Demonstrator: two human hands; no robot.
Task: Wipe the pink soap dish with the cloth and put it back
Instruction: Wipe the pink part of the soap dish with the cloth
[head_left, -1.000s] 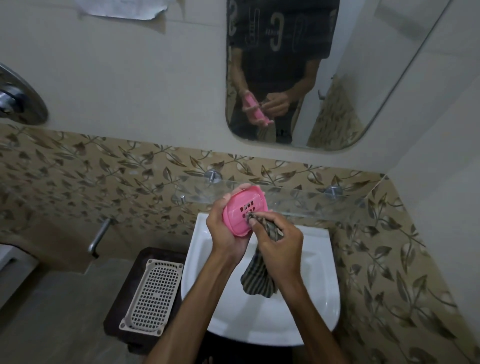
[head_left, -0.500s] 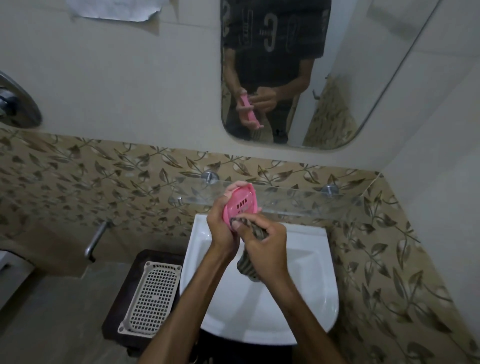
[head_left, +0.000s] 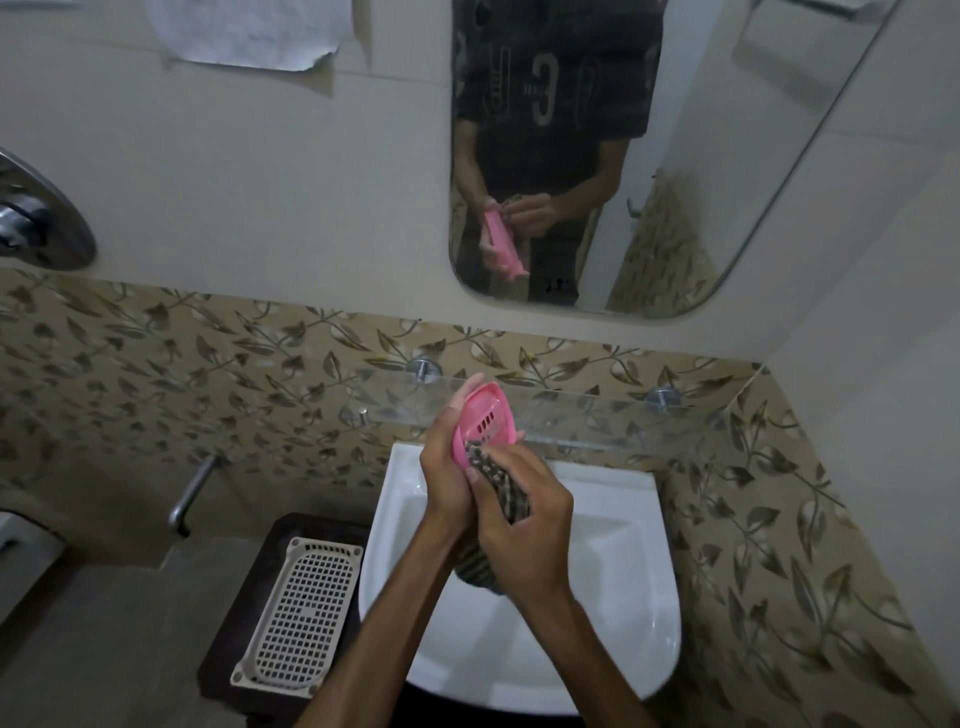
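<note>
- The pink soap dish (head_left: 482, 423) is held in the air by the left hand (head_left: 449, 483), above the back edge of the white sink (head_left: 628, 561) and just in front of the glass shelf (head_left: 587, 415); it rests on nothing.
- The dish is gripped closed-fisted from its left side, with the fingertips wrapped over its upper rim and the slotted face turned towards the right hand (head_left: 524, 506).
- Its long axis is stood nearly upright, tilted a little with the top leaning to the right (the mirror (head_left: 727, 156) shows the same steep stand edge-on).
- The striped cloth (head_left: 496, 475) is clenched in the right hand and pressed against the lower end of the dish; the rest of the cloth is left hanging below the wrists over the basin.
- From the right hand the dish lies up and slightly left, so the unwiped upper part, it is judged, would be reached by a stroke along the long axis towards the top rim.
- The wiping step is judged to be in hand and the return not yet begun.
- For the return, the shelf lies just behind the dish, and the left hand is the nearer one (it already carries the dish); the dish would have to be laid flat first.
- A white perforated tray (head_left: 301, 618) is seen on a dark stand at the sink's left edge, well apart from both hands.
</note>
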